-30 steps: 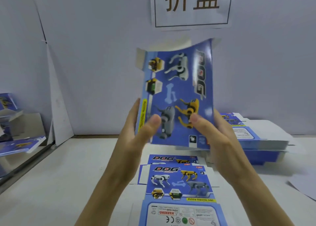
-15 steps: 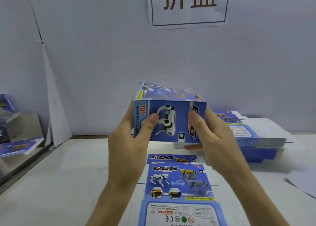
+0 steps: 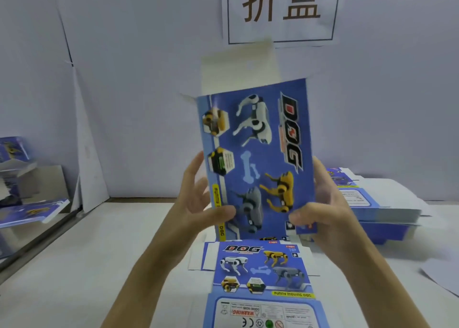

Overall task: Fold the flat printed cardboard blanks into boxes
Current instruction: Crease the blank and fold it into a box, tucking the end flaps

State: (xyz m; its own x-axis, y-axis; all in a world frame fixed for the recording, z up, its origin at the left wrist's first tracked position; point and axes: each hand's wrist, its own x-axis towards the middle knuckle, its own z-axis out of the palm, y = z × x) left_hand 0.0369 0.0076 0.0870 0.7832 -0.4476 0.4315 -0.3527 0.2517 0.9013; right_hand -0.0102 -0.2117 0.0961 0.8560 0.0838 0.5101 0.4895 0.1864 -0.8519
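Note:
A blue printed cardboard box blank [image 3: 258, 158] with robot dogs and the word DOG stands upright in front of me, its large face toward me and a white flap sticking up at the top. My left hand [image 3: 198, 203] holds its lower left edge, thumb on the front. My right hand [image 3: 323, 211] holds the lower right edge, thumb on the front and fingers behind. Flat blanks [image 3: 260, 273] of the same print lie on the table just below.
A tall stack of flat blanks [image 3: 377, 211] sits on the white table [image 3: 87, 265] to the right. More blue cartons [image 3: 27, 211] lie at the far left by a metal ledge. A paper sign [image 3: 280, 9] hangs on the back wall.
Half a second ago the box lay tipped with a narrow side facing me. Both hands have turned it upright, so its large face fronts me, and raised it.

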